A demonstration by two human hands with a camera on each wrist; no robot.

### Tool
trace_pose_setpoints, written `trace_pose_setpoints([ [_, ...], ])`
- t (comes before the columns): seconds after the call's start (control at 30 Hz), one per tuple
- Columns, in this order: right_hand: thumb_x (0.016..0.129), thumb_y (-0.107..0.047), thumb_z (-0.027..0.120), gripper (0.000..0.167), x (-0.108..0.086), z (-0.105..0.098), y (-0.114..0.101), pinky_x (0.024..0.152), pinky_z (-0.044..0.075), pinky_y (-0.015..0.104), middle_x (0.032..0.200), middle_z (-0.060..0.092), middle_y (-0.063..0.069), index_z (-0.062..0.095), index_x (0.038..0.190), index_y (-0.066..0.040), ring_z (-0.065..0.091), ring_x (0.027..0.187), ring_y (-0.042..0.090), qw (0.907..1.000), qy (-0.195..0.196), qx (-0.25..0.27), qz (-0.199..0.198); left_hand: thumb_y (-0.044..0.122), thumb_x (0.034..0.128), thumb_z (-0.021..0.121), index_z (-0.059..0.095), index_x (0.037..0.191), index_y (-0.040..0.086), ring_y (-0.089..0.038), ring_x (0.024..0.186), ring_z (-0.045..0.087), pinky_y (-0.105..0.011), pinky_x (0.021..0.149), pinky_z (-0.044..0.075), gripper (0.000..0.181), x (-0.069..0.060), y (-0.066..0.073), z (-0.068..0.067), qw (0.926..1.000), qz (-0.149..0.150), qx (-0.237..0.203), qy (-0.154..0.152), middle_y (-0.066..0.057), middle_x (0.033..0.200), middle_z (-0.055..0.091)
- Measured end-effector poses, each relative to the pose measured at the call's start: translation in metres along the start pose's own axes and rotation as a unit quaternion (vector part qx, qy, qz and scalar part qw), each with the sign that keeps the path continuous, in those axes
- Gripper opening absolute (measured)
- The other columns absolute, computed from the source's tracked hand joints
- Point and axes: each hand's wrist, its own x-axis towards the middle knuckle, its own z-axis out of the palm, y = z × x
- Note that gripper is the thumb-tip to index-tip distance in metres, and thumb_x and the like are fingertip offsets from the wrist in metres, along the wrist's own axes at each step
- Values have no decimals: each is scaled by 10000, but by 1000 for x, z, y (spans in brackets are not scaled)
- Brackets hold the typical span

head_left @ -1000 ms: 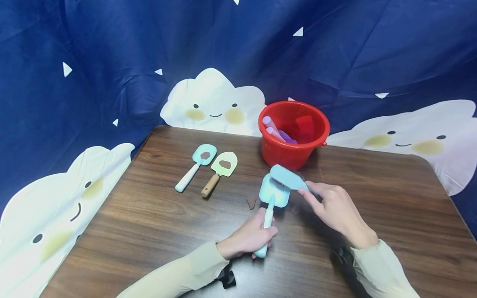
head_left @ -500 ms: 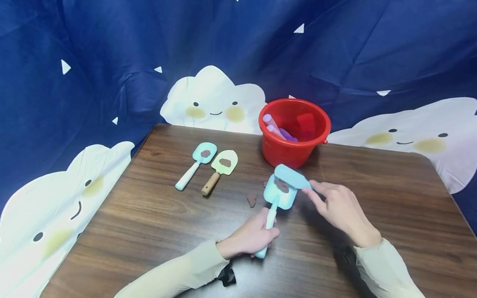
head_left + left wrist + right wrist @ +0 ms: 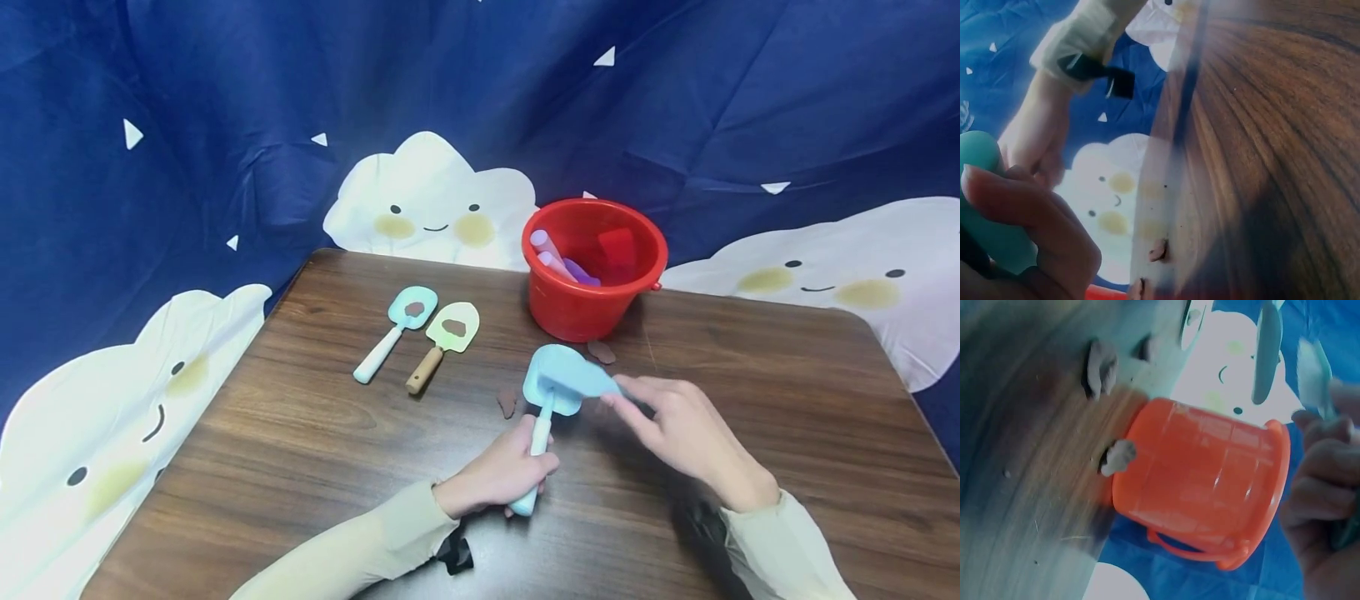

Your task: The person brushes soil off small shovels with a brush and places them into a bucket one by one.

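Observation:
My left hand (image 3: 498,473) grips the pale handle of a light blue shovel (image 3: 542,367), its blade raised in front of the bucket. Between thumb and fingers my right hand (image 3: 686,429) pinches a flat light blue tool (image 3: 581,377), which overlaps the shovel blade in the head view; whether they touch I cannot tell. A brown piece (image 3: 601,352) lies on the table by the bucket's base, and another brown piece (image 3: 507,403) lies left of the shovel. In the right wrist view several brown pieces show, one (image 3: 1119,456) close to the bucket.
A red bucket (image 3: 577,310) at the back holds pink, purple and red items. To its left on the table (image 3: 300,433) lie a blue shovel (image 3: 413,298) with a white handle and a green one (image 3: 462,314) with a wooden handle, each with a brown patch on its blade.
The flat tool has moved down and slightly left over the shovel blade. The brown piece on that blade half a second ago no longer shows, and one beside the bucket is now visible.

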Motion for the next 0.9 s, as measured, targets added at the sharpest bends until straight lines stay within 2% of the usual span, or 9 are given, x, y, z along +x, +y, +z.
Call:
trace_pose_setpoints([
  [0.07,805,-228,754,337,-3,2,-3,747,594,383,994,748,27,721,1112,-93,723,892,171,9995,-162,-119,-248,138,836,552,480,1071,41,-100,416,456,-277,257,356,265,0,0,-1,10000,18,45,23,13,573,528],
  [0.17,808,-269,749,311,-7,5,-4,634,586,331,907,743,-16,729,1081,-122,696,749,117,9985,-295,-314,-339,147,845,552,481,1061,47,-100,394,438,-255,257,345,249,0,0,-1,9999,21,145,-70,24,574,526],
  [0.33,800,-281,748,264,-9,10,5,482,487,287,765,693,-40,726,1027,-148,586,578,97,9968,70,-701,-372,157,848,558,487,1025,54,-106,329,391,-268,244,341,217,-4,-1,2,9996,-71,177,-228,2,579,535],
  [0.43,796,-242,748,280,-8,10,13,511,530,372,804,720,37,721,1034,-96,653,616,194,9960,336,-789,-251,155,844,557,490,1021,58,-105,349,409,-268,242,341,213,-5,-2,3,9995,-129,102,-278,-10,580,534],
  [0.53,799,-213,750,297,-7,8,18,566,561,429,841,734,111,714,1038,-41,673,646,252,9963,399,-748,115,153,843,549,484,1035,61,-111,383,433,-261,246,346,223,-6,-4,3,9992,-165,86,-367,-1,579,528],
  [0.67,828,-193,729,276,-6,4,20,590,560,445,804,720,131,698,1035,-13,623,610,241,9956,487,-630,503,155,848,551,477,1055,60,-122,391,435,-272,252,354,240,-5,-4,2,9990,-157,130,-397,2,589,525],
  [0.73,835,-184,724,324,-6,1,18,648,581,476,874,730,164,688,1093,9,670,677,278,9955,547,-475,611,157,850,554,479,1063,57,-124,384,427,-279,255,356,247,-5,-4,2,9991,-153,146,-381,2,594,525],
  [0.8,838,-185,725,339,-6,0,15,687,589,472,912,735,162,687,1115,6,690,731,283,9966,468,-302,615,162,851,553,482,1069,58,-125,375,417,-277,258,355,252,-4,-4,1,9990,-177,147,-371,-1,600,529],
  [0.9,846,-212,723,382,-8,-1,8,790,583,470,1039,732,142,680,1168,-11,717,936,288,9991,21,58,422,163,851,558,485,1069,56,-127,362,409,-269,256,351,253,-3,-4,1,9991,-216,103,-352,-15,605,538],
])
